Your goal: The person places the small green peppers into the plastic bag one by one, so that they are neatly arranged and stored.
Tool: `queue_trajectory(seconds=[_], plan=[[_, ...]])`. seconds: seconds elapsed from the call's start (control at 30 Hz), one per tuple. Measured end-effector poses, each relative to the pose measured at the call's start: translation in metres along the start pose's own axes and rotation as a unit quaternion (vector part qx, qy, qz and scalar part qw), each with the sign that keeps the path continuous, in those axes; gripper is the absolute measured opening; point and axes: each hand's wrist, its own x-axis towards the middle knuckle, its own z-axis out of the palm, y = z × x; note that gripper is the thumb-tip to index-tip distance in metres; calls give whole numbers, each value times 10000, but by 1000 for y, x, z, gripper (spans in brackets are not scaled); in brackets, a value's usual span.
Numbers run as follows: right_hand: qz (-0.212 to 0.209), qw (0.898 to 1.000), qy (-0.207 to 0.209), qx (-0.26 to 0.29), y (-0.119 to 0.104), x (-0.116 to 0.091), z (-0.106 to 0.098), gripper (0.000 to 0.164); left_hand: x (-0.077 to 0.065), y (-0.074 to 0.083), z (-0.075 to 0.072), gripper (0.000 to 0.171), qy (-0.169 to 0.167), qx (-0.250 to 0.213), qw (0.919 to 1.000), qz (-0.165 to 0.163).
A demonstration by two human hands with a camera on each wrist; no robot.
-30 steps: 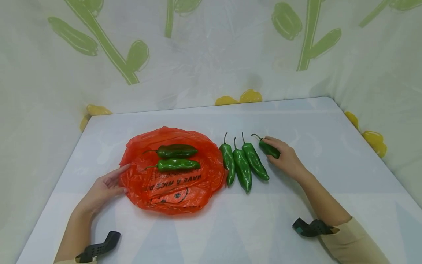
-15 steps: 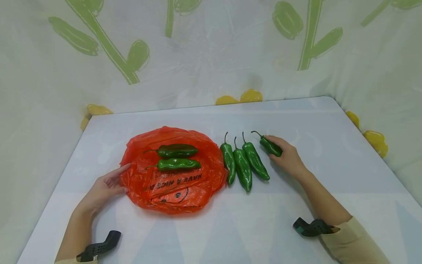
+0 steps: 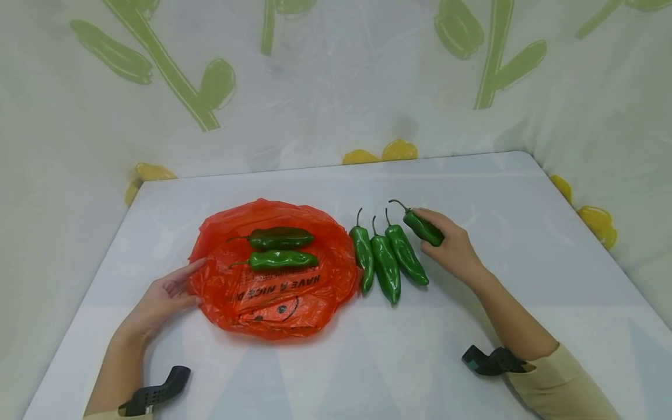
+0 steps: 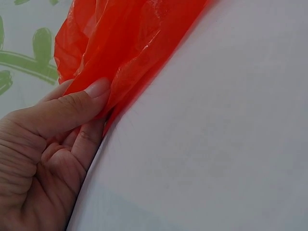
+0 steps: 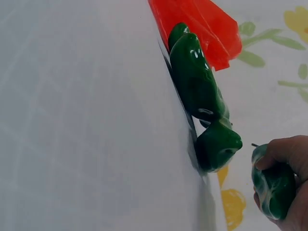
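Note:
My right hand [image 3: 452, 245] grips a green chili pepper [image 3: 423, 227] by its sides, its stem pointing to the far left. In the right wrist view this pepper [image 5: 273, 185] appears raised off the table. Three more green peppers [image 3: 387, 268] lie side by side just left of that hand. At the left, my left hand [image 3: 164, 300] pinches the edge of a red plastic bag [image 3: 220, 312]; the left wrist view has the thumb [image 4: 98, 89] on top of the film. Two green peppers, a darker one [image 3: 280, 238] above a brighter one [image 3: 283, 259], show on the bag; whether film covers them I cannot tell.
A white table [image 3: 420, 361] carries everything. Behind it hangs a pale curtain [image 3: 336, 87] with green and yellow plant prints. Black wrist devices sit on the left forearm [image 3: 160, 392] and the right forearm [image 3: 490, 360].
My right hand has lifted its pepper and moved it slightly left and away from me, toward the three peppers. My left hand, the bag and the other peppers stay in place.

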Motion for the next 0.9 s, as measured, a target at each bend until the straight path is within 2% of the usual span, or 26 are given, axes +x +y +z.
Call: queue_trajectory(seconds=[0.27,0.5,0.7,0.9], plan=[[-324,9993,2,197,-13,4,5,60,0,0,0,68,-30,-71,10000,-5],[-510,9980,13,383,-27,6,11,57,-1,1,-1,68,-18,-3,9998,-187],[-572,9971,-56,494,-39,8,16,56,1,0,0,67,-30,34,10000,7],[-811,9944,-149,669,-50,8,20,54,0,1,0,67,-40,12,9999,112]])
